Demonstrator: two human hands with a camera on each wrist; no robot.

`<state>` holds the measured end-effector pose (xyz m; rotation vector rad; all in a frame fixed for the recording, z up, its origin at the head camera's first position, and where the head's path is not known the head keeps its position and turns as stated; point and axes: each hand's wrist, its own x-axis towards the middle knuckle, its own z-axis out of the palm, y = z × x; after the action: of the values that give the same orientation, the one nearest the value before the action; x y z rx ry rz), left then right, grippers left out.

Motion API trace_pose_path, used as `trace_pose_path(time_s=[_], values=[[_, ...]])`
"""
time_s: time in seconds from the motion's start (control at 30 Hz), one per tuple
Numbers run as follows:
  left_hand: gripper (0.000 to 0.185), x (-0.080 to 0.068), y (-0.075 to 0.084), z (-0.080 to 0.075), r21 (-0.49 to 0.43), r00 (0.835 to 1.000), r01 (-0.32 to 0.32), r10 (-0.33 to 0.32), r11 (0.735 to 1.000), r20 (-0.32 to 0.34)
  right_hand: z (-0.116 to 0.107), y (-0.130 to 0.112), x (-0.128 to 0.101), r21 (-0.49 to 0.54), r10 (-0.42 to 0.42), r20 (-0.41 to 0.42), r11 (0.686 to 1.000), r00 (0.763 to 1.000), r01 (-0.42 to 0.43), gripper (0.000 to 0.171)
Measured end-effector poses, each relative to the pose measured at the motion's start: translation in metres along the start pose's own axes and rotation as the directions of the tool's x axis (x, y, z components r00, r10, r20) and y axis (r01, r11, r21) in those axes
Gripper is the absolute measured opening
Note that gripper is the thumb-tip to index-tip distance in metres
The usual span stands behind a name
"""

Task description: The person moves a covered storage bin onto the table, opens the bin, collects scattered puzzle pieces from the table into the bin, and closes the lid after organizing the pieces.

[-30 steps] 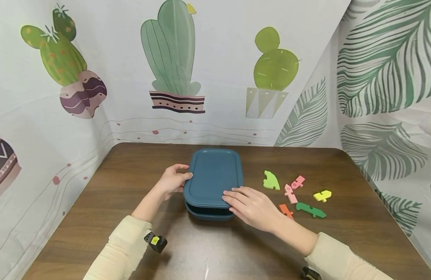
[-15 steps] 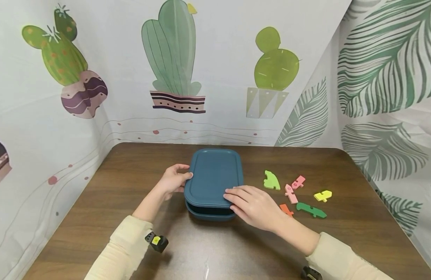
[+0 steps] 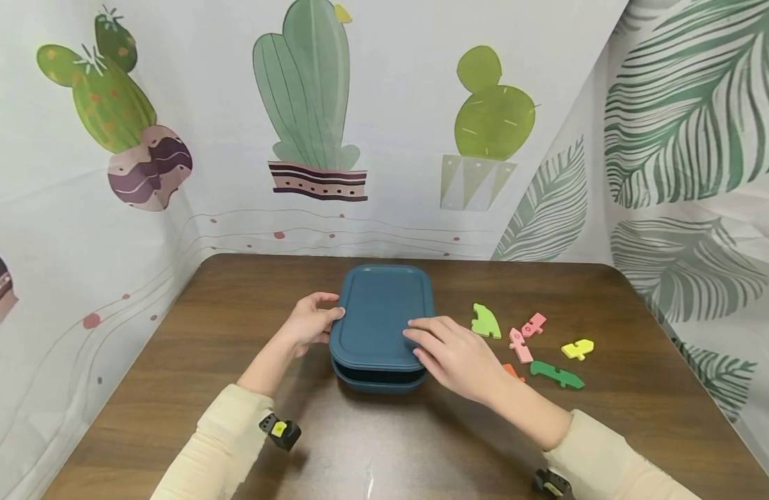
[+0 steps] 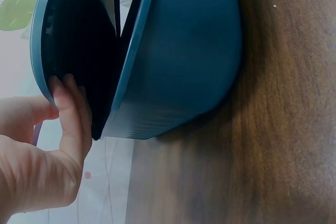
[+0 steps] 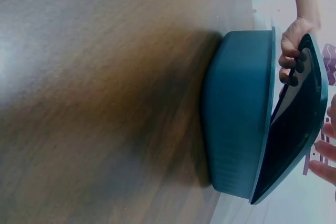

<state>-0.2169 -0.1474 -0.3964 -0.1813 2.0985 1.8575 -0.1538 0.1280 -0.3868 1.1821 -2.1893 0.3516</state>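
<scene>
A blue lid (image 3: 378,312) sits tilted over a matching rectangular box (image 4: 184,45), its near side raised and its far end down at the rim. My left hand (image 3: 306,325) grips the lid's left edge, thumb on top and fingers curled underneath, as the left wrist view shows. Over the lid's right front edge is my right hand (image 3: 462,361), its fingers loosely bent and close to the top surface. In the right wrist view, the right fingertips (image 5: 323,169) appear just beside the lid's outer face. The box interior is dark, and its contents are hidden.
Several flat puzzle-like pieces lie right of the box: a light green piece (image 3: 485,322), pink pieces (image 3: 519,345), a yellow piece (image 3: 578,348), a dark green piece (image 3: 557,375) and an orange piece (image 3: 513,371) partly behind my right hand. A patterned cloth backdrop stands behind the wooden table (image 3: 259,278).
My right hand has lifted slightly and shifted a little right along the lid's edge. The left hand and the tilted lid stay practically where they were.
</scene>
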Motion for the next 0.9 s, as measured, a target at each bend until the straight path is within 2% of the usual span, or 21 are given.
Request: trace_pose_path(time_s=[0.2,0.43,0.63,0.9], values=[[0.044,-0.001,0.000,0.000,0.005,1.000,0.001,-0.001,1.000,0.003,-0.001,0.003,0.000,0.019,0.123,0.063,0.992,0.990,-0.125,0.034],[0.042,0.000,0.001,0.001,0.009,1.000,0.008,-0.008,1.000,0.000,-0.002,0.007,0.006,0.084,0.268,0.111,0.957,0.957,-0.278,0.038],[0.042,0.001,0.001,0.001,0.014,1.000,0.013,-0.013,1.000,-0.009,-0.001,0.014,0.009,0.163,0.377,0.118,0.905,0.919,-0.392,0.038],[0.043,0.001,0.003,0.000,0.008,1.000,0.018,-0.018,1.000,-0.004,0.004,0.023,0.007,0.248,0.495,0.168,0.816,0.853,-0.522,0.040]])
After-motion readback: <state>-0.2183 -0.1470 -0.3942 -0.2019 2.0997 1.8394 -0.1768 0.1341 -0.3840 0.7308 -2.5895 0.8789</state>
